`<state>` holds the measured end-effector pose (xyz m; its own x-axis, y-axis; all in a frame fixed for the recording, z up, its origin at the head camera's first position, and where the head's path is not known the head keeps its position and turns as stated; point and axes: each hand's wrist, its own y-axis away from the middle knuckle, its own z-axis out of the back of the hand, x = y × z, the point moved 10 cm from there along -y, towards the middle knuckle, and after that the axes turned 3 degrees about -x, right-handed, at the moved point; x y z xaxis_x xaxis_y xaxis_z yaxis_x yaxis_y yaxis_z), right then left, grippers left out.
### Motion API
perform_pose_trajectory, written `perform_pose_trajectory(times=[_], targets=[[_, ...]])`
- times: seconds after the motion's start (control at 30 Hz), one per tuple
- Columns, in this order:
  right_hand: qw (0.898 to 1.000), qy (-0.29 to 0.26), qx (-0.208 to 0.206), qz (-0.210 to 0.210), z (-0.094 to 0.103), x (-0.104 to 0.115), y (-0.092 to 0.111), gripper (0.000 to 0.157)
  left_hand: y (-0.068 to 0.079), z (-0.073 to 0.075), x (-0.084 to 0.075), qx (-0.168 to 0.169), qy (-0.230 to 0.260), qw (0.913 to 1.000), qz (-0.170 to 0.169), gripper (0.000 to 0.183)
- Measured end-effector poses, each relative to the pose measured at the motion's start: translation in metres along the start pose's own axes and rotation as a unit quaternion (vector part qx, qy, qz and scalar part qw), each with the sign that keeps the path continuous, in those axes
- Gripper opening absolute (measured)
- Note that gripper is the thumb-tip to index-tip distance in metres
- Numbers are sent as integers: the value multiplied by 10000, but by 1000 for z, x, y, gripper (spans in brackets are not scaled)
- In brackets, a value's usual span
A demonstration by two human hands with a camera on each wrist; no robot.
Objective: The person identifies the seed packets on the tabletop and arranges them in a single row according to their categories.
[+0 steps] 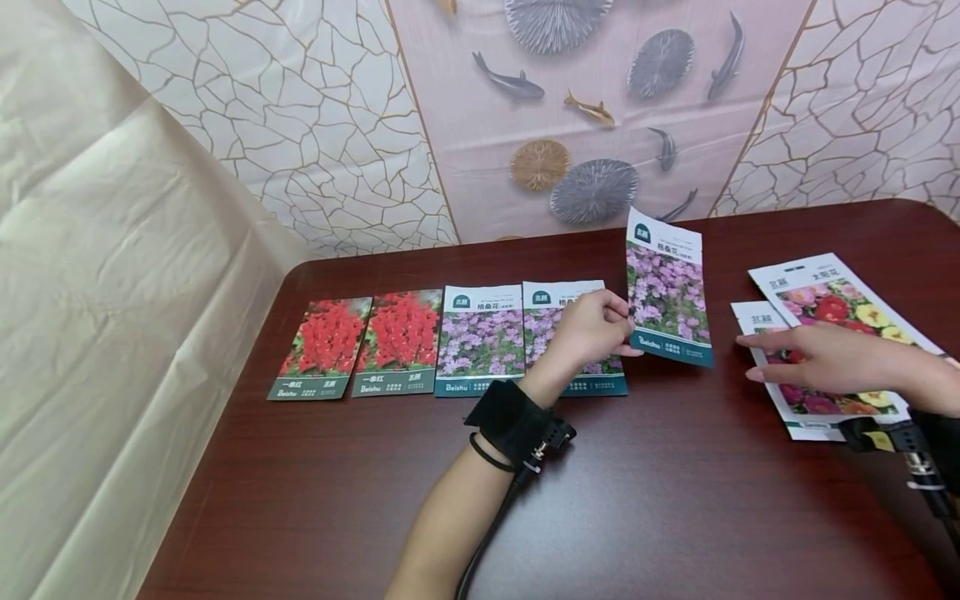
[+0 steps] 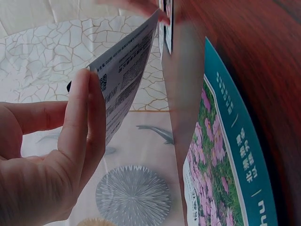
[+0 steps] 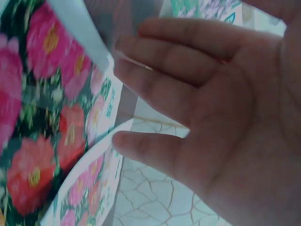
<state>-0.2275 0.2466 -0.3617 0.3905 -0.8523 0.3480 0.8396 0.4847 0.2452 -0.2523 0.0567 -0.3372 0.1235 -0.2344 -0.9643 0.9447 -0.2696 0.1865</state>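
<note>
In the head view my left hand (image 1: 588, 329) pinches the left edge of a seed packet (image 1: 667, 292) with purple flowers, held tilted up off the table. The left wrist view shows this packet's printed back (image 2: 124, 80) between thumb and fingers. Below that hand lies another purple-flower packet (image 1: 540, 325), partly hidden by it. My right hand (image 1: 840, 358) is over two overlapping packets with mixed bright flowers, the upper packet (image 1: 832, 304) and the lower packet (image 1: 780, 400). Its fingers are extended in the right wrist view; whether they touch the paper I cannot tell.
To the left, a third purple-flower packet (image 1: 480, 342) and two red-flower packets, one outer (image 1: 322, 346) and one inner (image 1: 399, 342), lie in a row on the dark wooden table (image 1: 637, 500). A patterned cloth (image 1: 337, 108) hangs behind the table's back edge.
</note>
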Motion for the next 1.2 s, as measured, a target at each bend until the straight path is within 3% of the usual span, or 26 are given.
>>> perform_pose_trajectory(times=[0.23,0.4,0.5,0.63,0.9,1.2], targets=[[9983,-456,-343,86,7,13,1,45,3,-4,-1,77,-3,10000,-19,15],[9960,-479,-719,242,13,20,-2,37,4,-7,0,127,-49,9999,-18,16],[9944,-473,-942,120,16,18,-5,38,5,-9,1,153,-21,9999,-22,17],[9900,-851,-1120,-141,18,13,-8,39,5,-11,3,192,50,9998,-11,18],[9755,-1953,-799,-616,11,2,-12,40,4,-12,5,167,-69,9998,24,17],[9637,-2443,-811,-714,8,2,-13,36,2,-12,10,203,-1102,9935,204,22]])
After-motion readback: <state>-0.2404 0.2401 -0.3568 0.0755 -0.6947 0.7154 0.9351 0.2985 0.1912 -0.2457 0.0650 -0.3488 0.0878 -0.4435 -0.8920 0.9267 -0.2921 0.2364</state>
